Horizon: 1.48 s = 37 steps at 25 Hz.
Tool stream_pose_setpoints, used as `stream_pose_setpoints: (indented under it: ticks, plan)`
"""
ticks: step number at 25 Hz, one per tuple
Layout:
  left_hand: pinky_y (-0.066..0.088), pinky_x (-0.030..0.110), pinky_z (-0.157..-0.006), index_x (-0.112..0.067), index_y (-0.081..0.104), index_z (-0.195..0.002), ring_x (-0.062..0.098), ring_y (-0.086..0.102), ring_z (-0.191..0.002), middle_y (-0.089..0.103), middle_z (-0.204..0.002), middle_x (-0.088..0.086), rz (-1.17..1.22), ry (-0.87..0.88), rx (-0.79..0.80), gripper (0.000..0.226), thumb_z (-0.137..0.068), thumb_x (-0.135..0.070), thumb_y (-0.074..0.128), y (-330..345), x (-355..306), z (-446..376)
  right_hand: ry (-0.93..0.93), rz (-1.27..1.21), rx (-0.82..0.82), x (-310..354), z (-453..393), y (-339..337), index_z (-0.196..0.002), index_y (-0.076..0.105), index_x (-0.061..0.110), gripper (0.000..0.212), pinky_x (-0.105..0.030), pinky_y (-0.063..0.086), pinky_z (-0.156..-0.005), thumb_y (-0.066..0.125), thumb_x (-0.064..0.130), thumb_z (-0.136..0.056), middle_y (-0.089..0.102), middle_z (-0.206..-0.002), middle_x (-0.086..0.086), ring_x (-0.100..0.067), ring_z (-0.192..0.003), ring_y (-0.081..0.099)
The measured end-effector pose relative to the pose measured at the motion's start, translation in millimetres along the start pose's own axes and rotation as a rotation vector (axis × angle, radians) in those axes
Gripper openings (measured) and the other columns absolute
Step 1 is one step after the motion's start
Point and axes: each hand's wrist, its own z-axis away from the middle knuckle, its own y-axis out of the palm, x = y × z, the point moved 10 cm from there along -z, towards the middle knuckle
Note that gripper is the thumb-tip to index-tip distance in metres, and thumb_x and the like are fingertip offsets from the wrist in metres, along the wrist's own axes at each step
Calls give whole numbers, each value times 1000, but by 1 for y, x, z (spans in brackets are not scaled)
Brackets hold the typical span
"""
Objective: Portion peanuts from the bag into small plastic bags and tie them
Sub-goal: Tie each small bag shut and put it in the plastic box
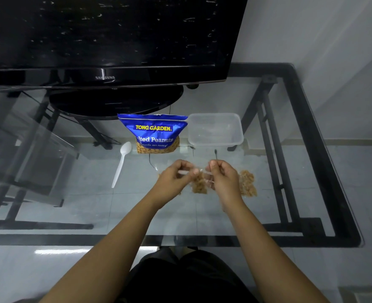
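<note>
A blue peanut bag stands upright on the glass table, just beyond my hands. My left hand and my right hand both pinch the twisted clear neck of a small plastic bag of peanuts held between them, just above the glass. A second small filled bag lies on the table to the right of my right hand. A white plastic spoon lies to the left of the peanut bag, bowl pointing away from me.
A clear plastic container sits to the right of the peanut bag. A black television on its oval base fills the far side. The table's black frame edge runs along the right.
</note>
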Motion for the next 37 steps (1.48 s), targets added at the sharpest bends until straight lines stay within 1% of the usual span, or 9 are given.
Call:
stream_pose_setpoints:
  ticks: [2, 6, 9, 13, 18, 23, 28, 32, 37]
  plan:
    - [56, 30, -75, -13, 59, -99, 21, 67, -88, 66, -97, 10, 73, -34, 58, 19, -85, -25, 64, 13, 13, 3, 98, -101, 19, -10, -2, 0, -95, 61, 19, 15, -25, 53, -68, 47, 26, -96, 65, -87, 8, -9, -78, 64]
    - [53, 23, -62, -13, 58, -88, 19, 65, -69, 67, -78, 6, -221, -62, -249, 14, -83, -23, 66, -12, 21, -6, -93, 492, -71, -5, -11, -27, -123, 55, 14, 29, -27, 44, -91, 43, 20, -97, 60, -115, 2, -15, -106, 56]
    - [50, 31, -70, -7, 58, -96, 22, 62, -77, 69, -87, 13, -462, -110, -265, 21, -87, -25, 62, -9, 27, -14, -160, 789, -181, -10, -19, -53, -122, 56, 10, 31, -35, 47, -92, 49, 7, -93, 57, -122, -13, -28, -111, 52]
    - [38, 25, -71, -4, 47, -110, 27, 60, -91, 61, -104, 16, -656, -48, -326, 29, -89, -22, 59, -3, 21, -13, -51, 921, -136, -33, -34, -70, -126, 52, 16, 34, -45, 41, -100, 52, 17, -92, 38, -142, -16, -35, -128, 35]
    - [39, 25, -69, -3, 53, -107, 27, 59, -87, 57, -104, 15, -638, 224, -339, 20, -89, -11, 54, 19, -8, -8, -89, 858, -112, -38, -33, -67, -125, 53, 14, 33, -41, 45, -97, 51, 22, -93, 47, -135, -14, -31, -120, 45]
    - [48, 33, -84, -3, 49, -124, 27, 62, -99, 66, -107, 15, -434, -46, -166, 42, -92, -29, 53, 70, 16, -33, -82, 774, -44, -47, -22, -59, -129, 48, 9, 43, -35, 38, -105, 57, 8, -87, 47, -138, -11, -27, -124, 44]
    - [51, 32, -77, -5, 46, -127, 28, 64, -95, 67, -104, 14, -191, -298, -244, 40, -90, -16, 55, 82, 31, -39, -103, 732, 1, -51, -16, -63, -135, 43, 5, 46, -29, 31, -111, 53, 6, -90, 44, -142, -12, -25, -131, 41]
    - [55, 36, -76, -6, 64, -100, 27, 65, -87, 70, -97, 13, -209, -248, -291, 18, -87, -11, 54, 79, 27, -40, -115, 799, 13, -56, -19, -63, -138, 39, 5, 48, -25, 26, -111, 51, 4, -91, 38, -146, -12, -26, -134, 36]
    - [50, 19, -57, -10, 57, -92, 14, 59, -68, 63, -82, 4, -27, -138, -285, 7, -90, -11, 50, 58, 11, -36, -162, 935, -18, -43, -36, -78, -139, 36, 4, 50, -30, 25, -113, 49, 0, -91, 32, -149, -15, -30, -134, 34]
